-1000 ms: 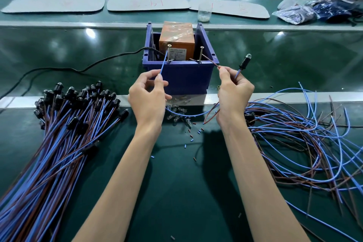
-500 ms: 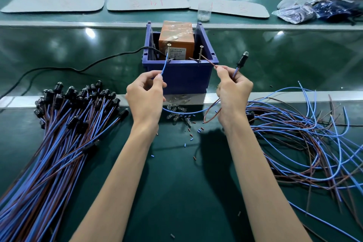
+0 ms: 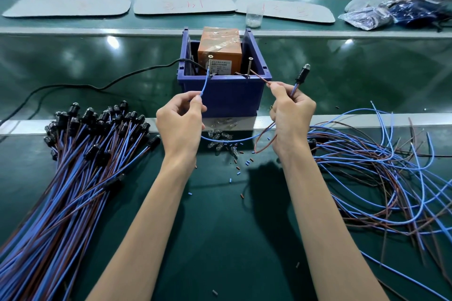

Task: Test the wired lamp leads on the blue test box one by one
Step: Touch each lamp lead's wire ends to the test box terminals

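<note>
We're mid-test on one lead here. Our left hand [image 3: 181, 127] pinches the blue wire [image 3: 205, 83] between thumb and forefinger, its bare tip up against the left screw [image 3: 209, 63] standing at the front rim of the blue box [image 3: 223, 95]. Our right hand [image 3: 292, 117] has its fingers [image 3: 277, 88] curled round the brown wire [image 3: 260, 78], tip laid against the right screw [image 3: 250, 66], and the same grip props the little black lamp [image 3: 302, 72] upright just right of the box. Both contacts look made, so this reads as the checking instant, though whether the lamp glows we cannot tell from here. The box sits mid-tabletop [image 3: 220, 239] with an orange block [image 3: 220, 49] inside it. On our left lies a neat bundle of leads [image 3: 73, 166], on our right a loose tangle [image 3: 379, 166]; which pile is tested we can only guess. Next, we'd judge, both tips lift off, this lead goes aside, and a fresh one needs each stripped end steered onto its own screw without the two touching.
</note>
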